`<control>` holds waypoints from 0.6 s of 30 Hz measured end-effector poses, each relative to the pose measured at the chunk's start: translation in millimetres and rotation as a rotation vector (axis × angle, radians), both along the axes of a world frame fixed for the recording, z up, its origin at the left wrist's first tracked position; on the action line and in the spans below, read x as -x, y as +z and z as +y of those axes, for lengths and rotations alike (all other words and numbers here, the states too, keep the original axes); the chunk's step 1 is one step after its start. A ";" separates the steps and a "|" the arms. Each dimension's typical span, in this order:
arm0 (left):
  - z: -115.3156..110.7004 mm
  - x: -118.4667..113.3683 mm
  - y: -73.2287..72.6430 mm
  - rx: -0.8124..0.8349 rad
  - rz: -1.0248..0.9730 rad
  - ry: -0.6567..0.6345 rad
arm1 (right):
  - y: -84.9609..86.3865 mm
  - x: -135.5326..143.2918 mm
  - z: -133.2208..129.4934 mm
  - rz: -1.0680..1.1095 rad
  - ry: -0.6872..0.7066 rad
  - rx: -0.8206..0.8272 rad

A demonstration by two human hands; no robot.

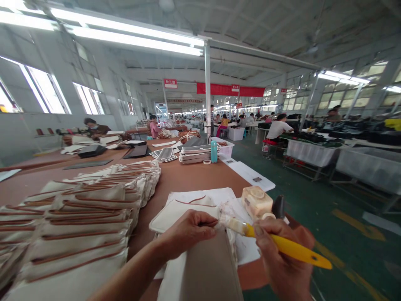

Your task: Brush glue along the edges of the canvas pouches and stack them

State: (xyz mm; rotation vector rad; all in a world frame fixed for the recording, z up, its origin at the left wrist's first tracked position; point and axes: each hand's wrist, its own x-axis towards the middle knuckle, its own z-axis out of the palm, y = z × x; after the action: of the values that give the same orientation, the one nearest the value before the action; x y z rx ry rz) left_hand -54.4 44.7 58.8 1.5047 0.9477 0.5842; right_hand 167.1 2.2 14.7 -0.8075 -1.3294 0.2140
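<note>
My right hand (pixel 283 246) is closed around the yellow handle of a paintbrush (pixel 294 249). The brush's pale, coated bristles point left and meet the edge of a cream fabric piece (pixel 167 215) with brown trim. Thumb and fingers of my left hand (pixel 191 232) pinch that piece near the bristles. Below my left hand lies a long taupe panel (pixel 209 271) on more pale pieces. White sheets (pixel 246 246) lie under the work. Just beyond my right hand stands a stained plastic glue bottle (pixel 257 201), with a dark object (pixel 278 207) beside it.
Overlapping rows of cream pieces with brown edges (pixel 87 217) cover the table's left side. Farther back are stacked panels (pixel 197 154), a tape roll (pixel 207 161) and a turquoise bottle (pixel 214 151). White bins (pixel 310 152) and a seated person (pixel 280 127) are at right.
</note>
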 end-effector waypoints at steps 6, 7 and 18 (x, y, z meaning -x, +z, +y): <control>-10.9 -1.6 -0.2 0.056 -0.017 -0.015 | -0.3 -0.9 -6.0 -0.012 -0.046 0.007; -12.0 -1.8 -0.6 0.033 -0.005 -0.007 | -1.4 -1.4 -6.6 -0.019 -0.041 0.004; -45.9 0.3 1.9 -1.054 0.455 0.017 | 6.2 -25.7 -6.4 0.546 0.151 0.261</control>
State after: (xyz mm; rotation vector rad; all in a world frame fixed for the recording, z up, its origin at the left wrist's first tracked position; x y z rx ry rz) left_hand -54.7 -1.2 60.7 2.6533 1.0433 0.8345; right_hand 192.8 -4.2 20.9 -0.7918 -0.8523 0.6890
